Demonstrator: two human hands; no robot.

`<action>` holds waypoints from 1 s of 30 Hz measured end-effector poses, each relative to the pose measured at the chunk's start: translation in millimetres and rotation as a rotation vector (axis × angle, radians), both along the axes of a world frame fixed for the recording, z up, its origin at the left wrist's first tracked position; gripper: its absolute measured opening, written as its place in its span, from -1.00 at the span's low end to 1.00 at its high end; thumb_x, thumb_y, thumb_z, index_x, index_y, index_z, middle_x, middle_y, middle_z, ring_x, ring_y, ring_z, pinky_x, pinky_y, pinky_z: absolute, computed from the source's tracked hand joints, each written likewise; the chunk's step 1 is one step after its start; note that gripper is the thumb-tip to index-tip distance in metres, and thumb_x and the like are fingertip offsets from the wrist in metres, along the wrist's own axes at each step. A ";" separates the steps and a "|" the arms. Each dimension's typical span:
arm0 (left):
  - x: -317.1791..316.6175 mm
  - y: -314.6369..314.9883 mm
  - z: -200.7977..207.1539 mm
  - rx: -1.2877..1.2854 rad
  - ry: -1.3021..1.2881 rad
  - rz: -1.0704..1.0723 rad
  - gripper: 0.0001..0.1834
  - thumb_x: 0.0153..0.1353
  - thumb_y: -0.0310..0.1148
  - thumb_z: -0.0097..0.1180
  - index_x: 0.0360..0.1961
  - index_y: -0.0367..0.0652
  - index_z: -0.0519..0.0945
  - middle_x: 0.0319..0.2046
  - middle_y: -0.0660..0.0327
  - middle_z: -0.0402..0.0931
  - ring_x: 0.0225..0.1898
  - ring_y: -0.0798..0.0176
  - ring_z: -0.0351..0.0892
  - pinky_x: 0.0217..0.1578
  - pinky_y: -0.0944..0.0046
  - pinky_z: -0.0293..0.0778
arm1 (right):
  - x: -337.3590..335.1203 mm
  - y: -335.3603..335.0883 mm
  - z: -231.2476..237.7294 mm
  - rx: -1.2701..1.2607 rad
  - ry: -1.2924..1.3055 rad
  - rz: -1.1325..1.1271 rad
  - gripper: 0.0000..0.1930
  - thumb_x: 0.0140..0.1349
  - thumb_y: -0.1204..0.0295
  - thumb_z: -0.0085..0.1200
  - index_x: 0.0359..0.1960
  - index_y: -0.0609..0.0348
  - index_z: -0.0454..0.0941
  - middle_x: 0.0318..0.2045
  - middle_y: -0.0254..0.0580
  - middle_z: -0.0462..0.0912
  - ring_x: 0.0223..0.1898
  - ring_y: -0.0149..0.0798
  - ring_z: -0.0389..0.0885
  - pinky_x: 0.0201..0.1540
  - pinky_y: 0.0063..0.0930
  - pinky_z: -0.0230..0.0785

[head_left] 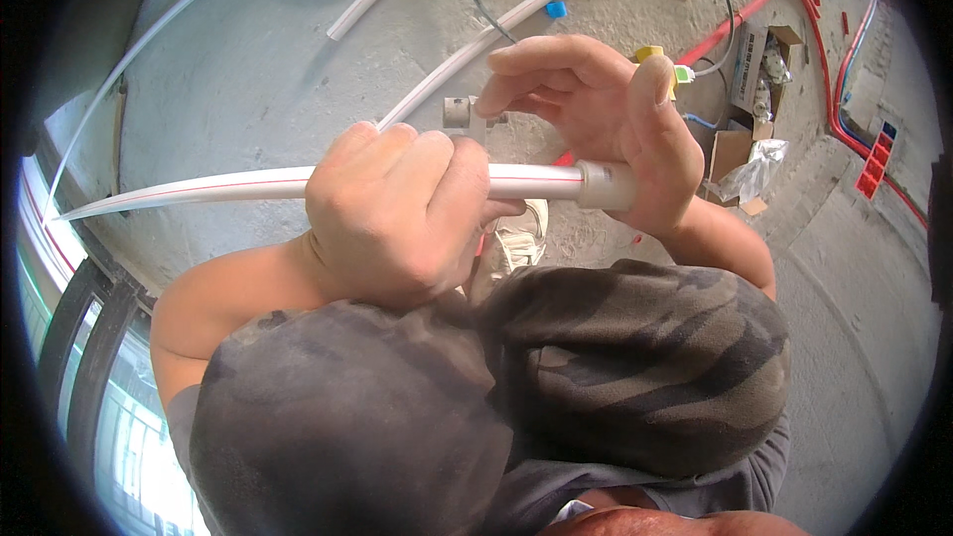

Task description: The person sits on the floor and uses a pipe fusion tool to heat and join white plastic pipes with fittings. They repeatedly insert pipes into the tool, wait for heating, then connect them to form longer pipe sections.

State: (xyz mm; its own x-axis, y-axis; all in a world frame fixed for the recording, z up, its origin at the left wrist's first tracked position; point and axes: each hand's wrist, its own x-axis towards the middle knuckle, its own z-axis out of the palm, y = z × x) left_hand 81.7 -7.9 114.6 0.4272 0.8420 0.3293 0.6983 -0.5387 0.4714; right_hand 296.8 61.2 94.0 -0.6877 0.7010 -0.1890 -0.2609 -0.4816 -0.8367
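My left hand (pixel 392 203) is wrapped round a white plastic pipe (pixel 208 185) with a thin red stripe, held level above my knees. On the pipe's right end sits a short white coupling (pixel 607 185). Against that end rests the palm of my right hand (pixel 606 104), its thumb up and its fingers apart and slightly bent. Just beyond my right fingertips is a small grey cylindrical piece (pixel 459 112), partly hidden by the fingers.
More white pipes (pixel 536 2) lie on the concrete floor (pixel 268 79), with a blue piece (pixel 556 9) beside one. A cardboard box (pixel 754 79) with bagged parts stands at right. Red pipe (pixel 827 69) runs along the floor to a red junction box (pixel 874 165).
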 end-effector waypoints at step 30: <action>-57.0 24.6 105.5 -0.044 -0.136 0.110 -0.39 0.40 0.04 0.28 0.01 -0.45 0.66 -0.46 0.17 0.59 -0.48 0.33 0.48 -0.46 0.33 0.32 | 17.7 8.2 18.8 0.986 -0.020 -0.447 -0.80 0.30 0.42 0.18 -0.11 0.26 0.61 -0.39 -0.18 0.61 -0.33 -0.21 0.60 0.08 -0.11 0.53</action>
